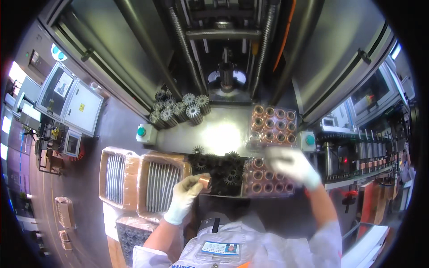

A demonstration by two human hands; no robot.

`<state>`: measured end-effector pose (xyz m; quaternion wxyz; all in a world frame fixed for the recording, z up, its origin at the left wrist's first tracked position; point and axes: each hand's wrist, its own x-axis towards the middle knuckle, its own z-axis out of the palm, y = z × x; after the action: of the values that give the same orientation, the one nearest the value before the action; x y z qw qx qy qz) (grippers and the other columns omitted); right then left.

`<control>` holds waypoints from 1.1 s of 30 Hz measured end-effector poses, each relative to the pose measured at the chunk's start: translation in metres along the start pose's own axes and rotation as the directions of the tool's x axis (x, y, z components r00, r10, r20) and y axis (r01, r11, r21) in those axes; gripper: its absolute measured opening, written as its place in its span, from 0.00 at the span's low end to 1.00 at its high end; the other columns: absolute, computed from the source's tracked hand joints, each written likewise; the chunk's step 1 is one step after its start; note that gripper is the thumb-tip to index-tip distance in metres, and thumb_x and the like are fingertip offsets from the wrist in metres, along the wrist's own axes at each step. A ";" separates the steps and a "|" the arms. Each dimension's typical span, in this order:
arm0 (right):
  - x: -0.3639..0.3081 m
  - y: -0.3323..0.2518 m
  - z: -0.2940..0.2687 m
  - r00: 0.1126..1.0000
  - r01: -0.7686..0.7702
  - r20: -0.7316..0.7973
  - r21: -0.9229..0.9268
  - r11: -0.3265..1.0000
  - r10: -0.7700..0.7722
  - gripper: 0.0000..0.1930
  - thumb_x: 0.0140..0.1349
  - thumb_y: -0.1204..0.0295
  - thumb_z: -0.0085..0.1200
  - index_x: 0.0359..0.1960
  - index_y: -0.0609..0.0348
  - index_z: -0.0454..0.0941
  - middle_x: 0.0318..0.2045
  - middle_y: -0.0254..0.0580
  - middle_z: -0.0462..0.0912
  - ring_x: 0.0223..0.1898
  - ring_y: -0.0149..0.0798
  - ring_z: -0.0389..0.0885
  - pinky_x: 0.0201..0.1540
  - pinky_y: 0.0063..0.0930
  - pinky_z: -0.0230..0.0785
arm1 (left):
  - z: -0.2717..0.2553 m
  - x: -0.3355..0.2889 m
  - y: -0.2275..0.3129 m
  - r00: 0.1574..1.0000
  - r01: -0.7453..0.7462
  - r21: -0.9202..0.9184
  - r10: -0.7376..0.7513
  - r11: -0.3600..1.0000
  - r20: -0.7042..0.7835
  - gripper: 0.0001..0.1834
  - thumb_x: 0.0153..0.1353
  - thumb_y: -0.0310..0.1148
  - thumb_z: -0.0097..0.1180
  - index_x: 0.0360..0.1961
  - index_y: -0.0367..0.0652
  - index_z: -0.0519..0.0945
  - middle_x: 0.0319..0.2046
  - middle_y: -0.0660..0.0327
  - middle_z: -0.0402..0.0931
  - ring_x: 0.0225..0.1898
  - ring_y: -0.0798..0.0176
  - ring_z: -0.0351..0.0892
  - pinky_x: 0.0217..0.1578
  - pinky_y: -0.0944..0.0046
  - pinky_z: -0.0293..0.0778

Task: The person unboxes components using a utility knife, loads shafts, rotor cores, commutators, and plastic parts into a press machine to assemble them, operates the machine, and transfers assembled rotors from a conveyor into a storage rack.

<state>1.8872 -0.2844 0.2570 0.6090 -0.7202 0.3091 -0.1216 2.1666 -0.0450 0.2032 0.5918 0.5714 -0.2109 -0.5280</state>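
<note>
Head view: the gloved left hand (pixel 185 196) grips a small copper coil (pixel 205 182) just above the tray of black toothed cores (pixel 219 172). The right hand (pixel 292 165), blurred, hovers over the near tray of copper coils (pixel 267 178); its grip cannot be told.

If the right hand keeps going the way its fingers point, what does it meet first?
The right hand points left and slightly down over the near tray of copper-wound parts; it would likely meet those first, then the black gear-like cores. Its height above them is unclear.
</note>
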 end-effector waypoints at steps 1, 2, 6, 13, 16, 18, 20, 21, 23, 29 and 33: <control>0.059 -0.013 0.011 0.973 0.138 -0.148 -0.249 0.959 -0.178 0.26 0.64 0.66 0.61 0.62 0.65 0.76 0.59 0.48 0.81 0.60 0.38 0.79 0.64 0.33 0.69 | -0.008 0.009 0.004 1.000 -0.022 -0.010 0.022 1.000 0.003 0.17 0.67 0.36 0.64 0.48 0.32 0.79 0.53 0.49 0.80 0.45 0.62 0.83 0.49 0.56 0.83; 0.115 -0.020 0.023 0.924 0.207 -0.283 -0.191 0.960 -0.256 0.30 0.63 0.64 0.63 0.64 0.66 0.73 0.64 0.52 0.76 0.66 0.41 0.73 0.68 0.33 0.63 | -0.010 0.012 0.013 0.999 -0.046 -0.047 0.045 0.998 -0.013 0.14 0.68 0.33 0.63 0.48 0.32 0.80 0.48 0.53 0.82 0.43 0.65 0.83 0.48 0.61 0.81; 0.270 -0.015 0.019 0.842 0.089 -0.496 -0.261 0.961 -0.213 0.50 0.55 0.58 0.71 0.73 0.69 0.55 0.60 0.59 0.77 0.60 0.43 0.77 0.62 0.34 0.71 | -0.038 0.012 0.038 0.998 -0.060 0.088 0.062 0.994 -0.027 0.16 0.66 0.32 0.65 0.51 0.32 0.82 0.41 0.62 0.84 0.42 0.70 0.81 0.48 0.68 0.76; 0.364 0.025 0.019 0.668 0.205 -0.700 -0.155 0.966 -0.254 0.31 0.50 0.59 0.72 0.55 0.59 0.78 0.41 0.51 0.88 0.45 0.44 0.87 0.48 0.37 0.76 | -0.089 0.043 0.031 0.995 -0.040 0.163 0.053 0.986 -0.079 0.22 0.64 0.39 0.68 0.50 0.31 0.82 0.41 0.62 0.84 0.41 0.71 0.81 0.48 0.70 0.76; 0.344 -0.013 0.016 0.788 0.169 -0.594 -0.048 0.985 -0.164 0.27 0.50 0.60 0.72 0.48 0.62 0.76 0.34 0.45 0.85 0.32 0.36 0.82 0.41 0.30 0.76 | -0.059 0.091 0.057 0.986 -0.152 0.385 0.166 0.910 -0.002 0.09 0.65 0.29 0.64 0.43 0.37 0.82 0.37 0.61 0.84 0.40 0.69 0.82 0.45 0.68 0.77; 0.282 -0.058 0.029 0.767 0.243 -0.566 -0.181 0.953 -0.303 0.28 0.53 0.60 0.69 0.50 0.64 0.73 0.36 0.46 0.84 0.35 0.36 0.81 0.42 0.31 0.76 | -0.039 0.147 0.053 0.843 -0.525 0.434 0.519 0.732 0.144 0.07 0.60 0.25 0.66 0.39 0.39 0.80 0.38 0.60 0.80 0.39 0.64 0.78 0.44 0.62 0.76; 0.231 -0.038 0.014 0.874 0.207 -0.368 -0.308 0.928 -0.317 0.31 0.53 0.52 0.66 0.52 0.59 0.73 0.44 0.51 0.83 0.43 0.52 0.83 0.49 0.41 0.75 | 0.005 0.196 0.074 0.709 -0.638 0.662 0.634 0.393 0.307 0.10 0.56 0.29 0.68 0.36 0.40 0.80 0.37 0.54 0.74 0.37 0.53 0.76 0.38 0.56 0.74; 0.198 -0.039 0.013 0.919 0.128 -0.284 -0.437 0.890 -0.272 0.32 0.53 0.50 0.65 0.54 0.57 0.73 0.47 0.52 0.82 0.48 0.55 0.82 0.53 0.45 0.73 | 0.016 0.223 0.073 0.657 -0.648 0.708 0.677 0.280 0.333 0.10 0.58 0.32 0.67 0.36 0.41 0.80 0.38 0.52 0.73 0.38 0.50 0.77 0.37 0.53 0.73; 0.130 -0.033 0.008 0.980 0.084 -0.096 -0.602 0.794 -0.177 0.35 0.52 0.47 0.66 0.56 0.54 0.72 0.47 0.53 0.82 0.49 0.55 0.82 0.53 0.46 0.73 | 0.045 0.261 0.081 0.515 -0.677 0.734 0.746 0.052 0.422 0.08 0.58 0.30 0.65 0.36 0.40 0.79 0.38 0.49 0.73 0.40 0.44 0.77 0.39 0.50 0.73; -0.053 0.036 -0.078 0.838 -0.358 -0.546 -0.557 0.749 -0.005 0.34 0.54 0.50 0.64 0.55 0.59 0.71 0.44 0.58 0.83 0.45 0.56 0.84 0.48 0.46 0.75 | 0.051 0.379 0.069 0.461 -0.517 0.760 0.619 -0.394 0.635 0.07 0.65 0.35 0.60 0.41 0.47 0.80 0.33 0.49 0.78 0.29 0.44 0.80 0.28 0.47 0.75; -0.126 0.114 -0.187 0.462 -0.817 -0.886 -0.405 0.410 0.045 0.33 0.54 0.48 0.62 0.52 0.60 0.70 0.40 0.57 0.86 0.44 0.59 0.85 0.48 0.48 0.76 | 0.084 0.387 0.081 0.588 -0.666 0.738 0.533 -0.109 0.609 0.08 0.61 0.32 0.64 0.39 0.40 0.87 0.37 0.48 0.84 0.43 0.43 0.82 0.48 0.51 0.75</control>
<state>1.6514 -0.3675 0.2163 0.0186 -0.6546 0.7523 -0.0726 2.2631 -0.4353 0.1605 0.2809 0.6063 -0.7439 0.0084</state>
